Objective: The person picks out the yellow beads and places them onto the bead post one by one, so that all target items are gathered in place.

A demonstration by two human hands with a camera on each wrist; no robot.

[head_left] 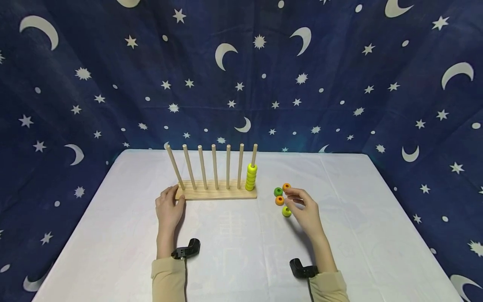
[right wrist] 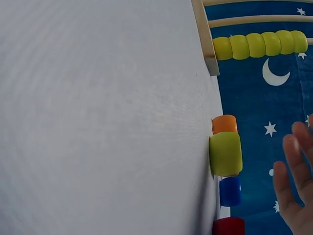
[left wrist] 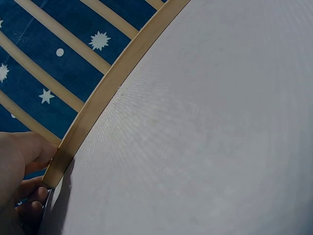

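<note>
A wooden peg rack [head_left: 216, 193] with a row of upright pegs stands on the table. Several yellow beads [head_left: 251, 178] are stacked on its rightmost peg. My left hand [head_left: 170, 209] grips the left end of the base, thumb on top and fingers around the end, as the left wrist view shows. To the rack's right, my right hand [head_left: 306, 213] hovers over loose beads with its fingers spread and nothing between them. Near its fingertips lie a green bead [head_left: 278, 191], an orange bead [head_left: 279, 200] and a yellow-green bead [head_left: 286, 211].
Another orange bead [head_left: 286, 186] lies behind the fingertips. The right wrist view also has a blue bead [right wrist: 230, 191] and a red bead [right wrist: 229, 226], hidden by the hand from above. A white cloth covers the table [head_left: 226, 251]; a dark star-and-moon curtain [head_left: 241, 75] hangs behind.
</note>
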